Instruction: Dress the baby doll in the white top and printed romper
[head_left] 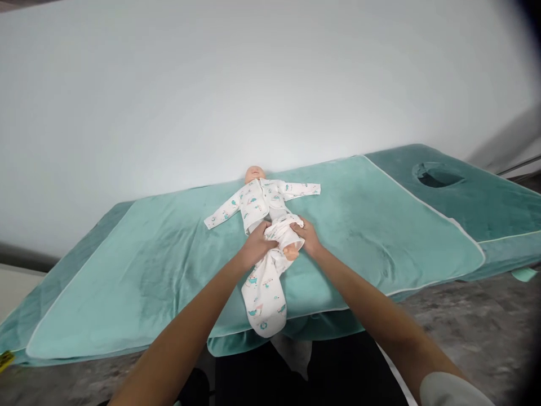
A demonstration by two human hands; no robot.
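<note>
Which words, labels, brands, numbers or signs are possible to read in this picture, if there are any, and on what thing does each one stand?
No text can be read.
Yellow tag, at the left edge: dark marks, too small and blurred to read.
Pale green tag, at the right: no writing can be made out.
Jacket and trousers: small printed pictures; any lettering is too small to read.

"What is under your doll [255,173]?"
"Your bed cover [338,225] looks like soft, plush cloth with a slight sheen."
"And the doll itself?"
"Smooth plastic by its look; your printed pants [265,296] are matt, thin, creased cloth."
</note>
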